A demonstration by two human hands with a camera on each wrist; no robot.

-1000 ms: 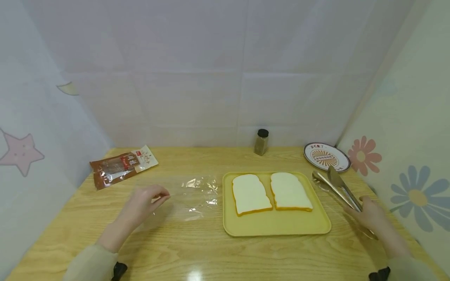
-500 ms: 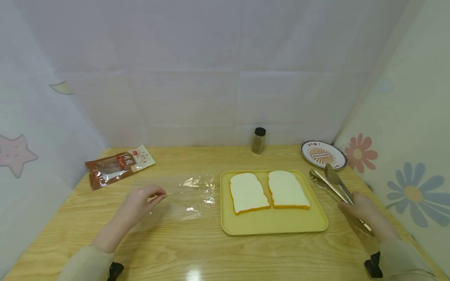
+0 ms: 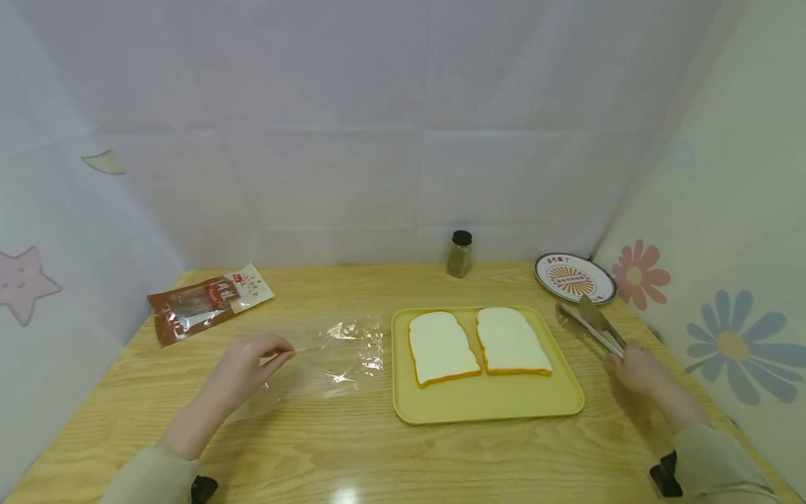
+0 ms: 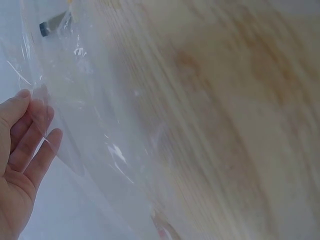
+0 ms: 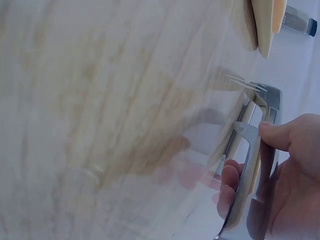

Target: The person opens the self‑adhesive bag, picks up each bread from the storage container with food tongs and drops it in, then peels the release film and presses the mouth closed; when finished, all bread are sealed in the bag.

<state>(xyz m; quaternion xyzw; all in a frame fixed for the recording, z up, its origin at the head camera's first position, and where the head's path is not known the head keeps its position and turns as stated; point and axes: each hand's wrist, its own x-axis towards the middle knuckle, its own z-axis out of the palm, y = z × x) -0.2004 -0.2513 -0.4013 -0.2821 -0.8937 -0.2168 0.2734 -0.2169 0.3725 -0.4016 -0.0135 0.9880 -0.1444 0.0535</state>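
My left hand [image 3: 248, 364] pinches the edge of a clear plastic bag [image 3: 340, 357] between thumb and fingers. The bag lies over the wood table, and its film crosses the left wrist view. At the right, my right hand [image 3: 645, 371] grips metal tongs [image 5: 250, 170] with its thumb on one arm and its fingers curled round the other side. One arm ends in fork tines, the other in a broad flat blade [image 3: 595, 315]. Two white bread slices [image 3: 443, 346] with orange crusts lie side by side on a yellow tray [image 3: 491, 409] between my hands.
A brown meat packet [image 3: 210, 301] lies at the back left. A small black-capped jar [image 3: 460, 253] stands behind the tray. A round printed plate [image 3: 576, 278] sits at the back right, just beyond the tongs. White cloth walls [image 3: 327, 140] enclose the table's back and sides.
The whole scene shifts slightly left as the head view turns. The right hand has tilted the tongs, and their rear end no longer shows. The left hand keeps its pinch on the bag.
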